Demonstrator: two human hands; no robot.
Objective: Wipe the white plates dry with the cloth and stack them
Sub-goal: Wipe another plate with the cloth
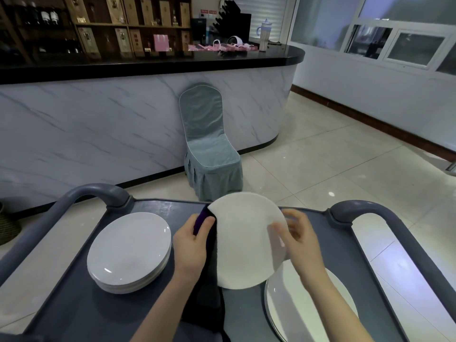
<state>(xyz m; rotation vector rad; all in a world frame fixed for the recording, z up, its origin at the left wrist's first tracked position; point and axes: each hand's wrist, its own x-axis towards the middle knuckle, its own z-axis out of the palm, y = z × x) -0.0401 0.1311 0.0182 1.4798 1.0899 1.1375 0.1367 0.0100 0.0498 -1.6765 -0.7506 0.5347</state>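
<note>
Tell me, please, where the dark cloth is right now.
In the head view, over the middle of the cart, the left hand grips the dark cloth against the left edge of the raised plate, just right of the plate stack.

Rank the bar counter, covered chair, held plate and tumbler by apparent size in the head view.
1. Bar counter.
2. Covered chair and held plate: about alike; the plate is nearer.
3. Tumbler.

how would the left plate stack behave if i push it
The left stack looks several plates deep, so probably heavy and stiff. Glossy surfaces suggest the plates may slip over each other. Likely breakable if it leaves the cart.
</note>
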